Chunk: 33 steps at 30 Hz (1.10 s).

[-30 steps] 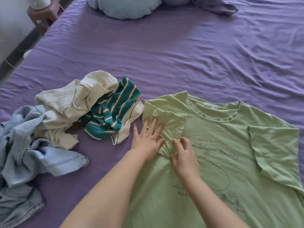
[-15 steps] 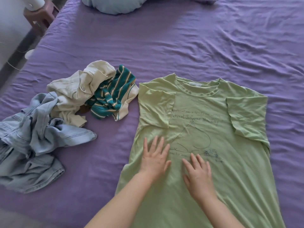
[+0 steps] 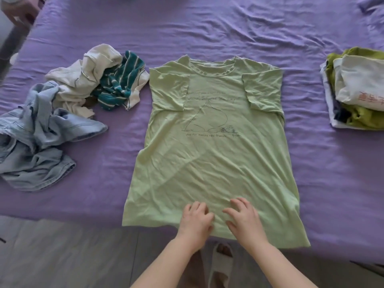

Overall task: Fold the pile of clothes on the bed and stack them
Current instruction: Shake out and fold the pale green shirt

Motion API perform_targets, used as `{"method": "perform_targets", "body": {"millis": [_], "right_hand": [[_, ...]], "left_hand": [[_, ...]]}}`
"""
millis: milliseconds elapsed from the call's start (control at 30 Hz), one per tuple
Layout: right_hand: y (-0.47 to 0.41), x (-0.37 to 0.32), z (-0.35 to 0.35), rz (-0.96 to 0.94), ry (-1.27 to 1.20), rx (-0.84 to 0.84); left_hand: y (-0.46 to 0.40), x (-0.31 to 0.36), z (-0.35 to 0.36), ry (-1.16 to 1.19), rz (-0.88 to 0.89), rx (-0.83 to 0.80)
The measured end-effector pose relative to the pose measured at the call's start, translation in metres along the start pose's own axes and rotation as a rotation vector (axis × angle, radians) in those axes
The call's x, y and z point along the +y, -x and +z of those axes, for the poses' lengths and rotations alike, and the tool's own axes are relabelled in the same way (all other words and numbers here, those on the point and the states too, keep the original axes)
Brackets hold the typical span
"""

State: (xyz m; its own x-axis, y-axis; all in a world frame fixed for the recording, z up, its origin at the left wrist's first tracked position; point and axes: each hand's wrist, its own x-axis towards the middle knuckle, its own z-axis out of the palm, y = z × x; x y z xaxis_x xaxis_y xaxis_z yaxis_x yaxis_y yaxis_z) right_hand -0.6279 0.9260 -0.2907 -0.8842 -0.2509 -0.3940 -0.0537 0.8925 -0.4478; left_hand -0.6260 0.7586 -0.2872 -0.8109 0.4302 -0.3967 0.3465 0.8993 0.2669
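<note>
Shirt [image 3: 209, 154] flat, hem under both hands' fingers [image 3: 236, 204]

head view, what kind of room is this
Most likely a bedroom: a bed with a wrinkled purple sheet fills the view, a green t-shirt lies spread on it, and a stack of folded clothes sits to the right.

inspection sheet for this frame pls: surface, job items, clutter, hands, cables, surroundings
Surface: purple bed sheet, wrinkled.
Job's things: green T-shirt flat, face up, both sleeves folded in; unfolded pile to its left; folded stack to its right.
Clutter: nothing seen.
Hands: left hand and right hand rest on the shirt near its hem, fingers loosely bent; grip unclear.
Cables: nothing seen.
Surroundings: grey floor, slipper below the hem.
</note>
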Motion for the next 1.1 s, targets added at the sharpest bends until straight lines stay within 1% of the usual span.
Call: {"method": "perform_targets", "body": {"millis": [67, 133, 200, 267, 333, 400, 433, 533, 600, 633, 667, 733, 767, 800, 867, 1000, 1100], "right_hand": [[0.014, 0.001, 0.006, -0.047, -0.001, 0.062], [0.021, 0.003, 0.013, -0.057, -0.011, 0.058], [0.027, 0.007, 0.023, -0.02, -0.032, 0.027], [0.028, 0.009, 0.03, 0.003, -0.007, 0.021], [0.025, 0.007, 0.035, -0.003, 0.052, 0.014], [0.021, 0.007, 0.035, -0.014, 0.101, 0.014], [0.02, 0.008, 0.034, -0.036, 0.126, 0.019], [0.018, 0.016, 0.028, -0.128, 0.17, 0.007], [0.015, 0.019, 0.023, -0.154, 0.146, -0.015], [0.011, 0.022, 0.02, -0.141, 0.103, -0.028], [0.006, 0.025, 0.017, -0.109, 0.037, -0.053], [-0.007, 0.03, 0.002, 0.0, -0.181, -0.134], [-0.014, 0.032, -0.007, 0.042, -0.271, -0.157], [-0.022, 0.033, -0.016, 0.056, -0.324, -0.163], [-0.039, 0.033, -0.036, 0.05, -0.345, -0.145], [-0.074, 0.03, -0.068, 0.071, -0.326, -0.05], [-0.1, 0.032, -0.092, 0.128, -0.33, 0.012]], "left_hand": [[0.006, 0.007, 0.008, 0.0, -0.031, -0.007], [0.007, 0.009, 0.017, -0.011, -0.054, -0.056], [0.003, 0.007, 0.031, -0.007, -0.1, -0.159], [-0.002, 0.004, 0.042, -0.036, -0.125, -0.194], [-0.008, 0.002, 0.047, -0.073, -0.108, -0.164], [-0.012, -0.002, 0.045, -0.112, -0.044, -0.072], [-0.013, -0.005, 0.042, -0.112, -0.003, -0.052], [-0.012, -0.009, 0.035, -0.115, 0.049, -0.075], [-0.013, -0.009, 0.03, -0.015, 0.032, -0.1], [-0.015, -0.01, 0.029, 0.055, -0.024, -0.083], [-0.017, -0.011, 0.025, 0.166, -0.102, -0.106], [-0.021, -0.016, 0.013, 0.471, -0.255, -0.124], [-0.024, -0.018, 0.003, 0.597, -0.298, -0.121], [-0.029, -0.02, -0.008, 0.664, -0.32, -0.121], [-0.042, -0.025, -0.027, 0.691, -0.339, -0.123], [-0.074, -0.037, -0.063, 0.599, -0.367, -0.071], [-0.095, -0.055, -0.087, 0.552, -0.342, -0.086]]}}
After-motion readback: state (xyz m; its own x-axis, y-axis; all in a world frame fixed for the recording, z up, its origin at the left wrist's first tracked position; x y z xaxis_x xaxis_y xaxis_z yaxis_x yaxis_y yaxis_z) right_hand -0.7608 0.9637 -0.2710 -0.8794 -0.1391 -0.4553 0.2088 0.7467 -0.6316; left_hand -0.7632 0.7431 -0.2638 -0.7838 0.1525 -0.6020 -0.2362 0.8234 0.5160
